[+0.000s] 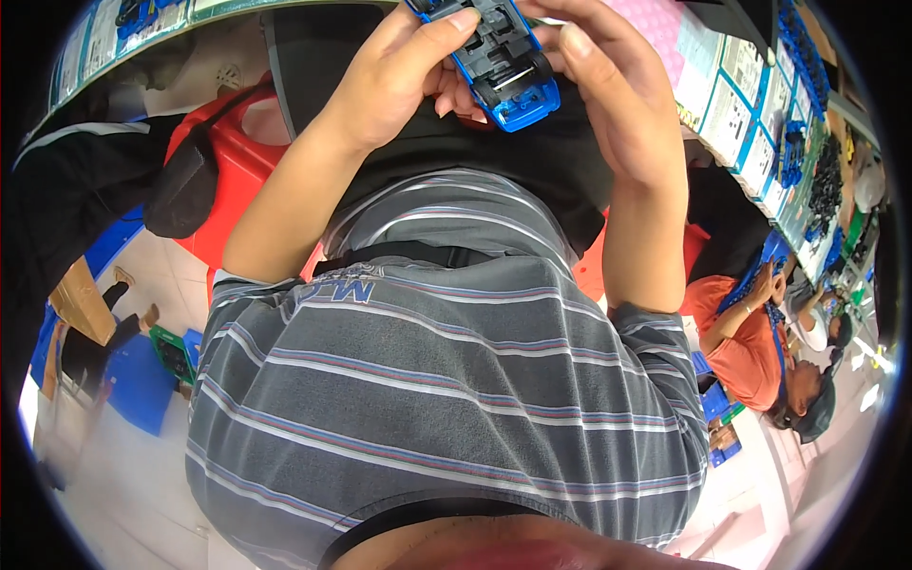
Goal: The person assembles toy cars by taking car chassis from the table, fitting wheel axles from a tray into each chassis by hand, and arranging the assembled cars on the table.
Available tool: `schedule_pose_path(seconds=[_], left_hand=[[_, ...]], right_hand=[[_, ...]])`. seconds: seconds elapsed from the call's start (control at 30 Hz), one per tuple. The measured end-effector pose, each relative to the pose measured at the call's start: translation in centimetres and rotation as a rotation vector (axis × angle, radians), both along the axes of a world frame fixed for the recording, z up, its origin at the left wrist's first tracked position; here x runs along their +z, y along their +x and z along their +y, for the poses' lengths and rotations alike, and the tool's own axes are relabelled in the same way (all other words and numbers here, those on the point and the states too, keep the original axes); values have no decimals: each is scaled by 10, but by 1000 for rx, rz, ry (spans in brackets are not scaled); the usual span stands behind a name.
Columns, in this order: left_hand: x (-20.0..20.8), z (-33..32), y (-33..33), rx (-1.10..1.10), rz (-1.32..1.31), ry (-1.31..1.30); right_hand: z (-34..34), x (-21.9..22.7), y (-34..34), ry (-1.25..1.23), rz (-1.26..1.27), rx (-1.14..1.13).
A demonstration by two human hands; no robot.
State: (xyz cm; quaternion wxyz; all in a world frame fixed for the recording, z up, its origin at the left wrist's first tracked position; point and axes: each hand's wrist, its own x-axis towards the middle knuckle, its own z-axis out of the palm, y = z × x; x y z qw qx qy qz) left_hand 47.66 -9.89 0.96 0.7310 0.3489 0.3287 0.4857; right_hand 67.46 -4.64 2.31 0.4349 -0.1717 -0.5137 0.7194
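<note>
A blue toy car is held bottom up at the top of the head view, its black underside, wheels and a thin metal axle showing. My left hand is closed round its left side, thumb pressed on the black underside and fingers beneath. On the car's right side, my right hand curls its fingers against the edge near a wheel, thumb raised beside it. Whether a small part sits between those right fingertips is hidden. The car's far end is cut off by the picture's upper edge.
Pink bubble wrap lies on the worktable at upper right, beyond it blue parts and a pile of black parts. A red chair stands at left. A co-worker in an orange shirt sits at right.
</note>
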Motion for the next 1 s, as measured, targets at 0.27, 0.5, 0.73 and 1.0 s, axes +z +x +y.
schedule_pose_path(seconds=[0.27,0.5,0.73,1.0], left_hand=[[-5,2,-4,20,-53,-20],[-8,-7,-6,23,123,-14],[20,-1,-6,-22,246,127],[-18,26,7,23,-226,750]], right_hand=[[-36,28,13,-183,-462,-75],[-36,40,-1,-457,-465,-87],[-37,44,-3,-527,-467,-72],[-36,47,-4,-519,-319,-55]])
